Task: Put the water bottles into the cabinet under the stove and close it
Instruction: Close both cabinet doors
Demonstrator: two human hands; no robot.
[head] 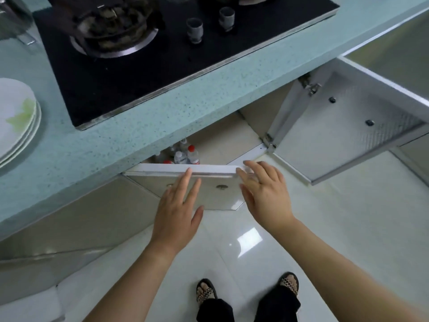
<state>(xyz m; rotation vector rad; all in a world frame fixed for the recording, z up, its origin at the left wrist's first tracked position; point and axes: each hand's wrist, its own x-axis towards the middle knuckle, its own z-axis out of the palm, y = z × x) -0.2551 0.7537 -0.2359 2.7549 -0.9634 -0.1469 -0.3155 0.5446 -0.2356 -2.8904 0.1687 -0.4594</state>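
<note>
Head cam: left hand (178,212) flat, right hand (264,194) spread wide on left cabinet door (218,194); water bottles (185,155) inside, maybe four.

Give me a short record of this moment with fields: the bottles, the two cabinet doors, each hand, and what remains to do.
bottles: water bottles stand inside the cabinet under the stove, red caps visible
left door: left door partly closed, a gap remains
right door: right door wide open
left hand: left hand flat against the left door's front, fingers open
right hand: right hand on the free edge of the left door
remaining: close both doors
</note>
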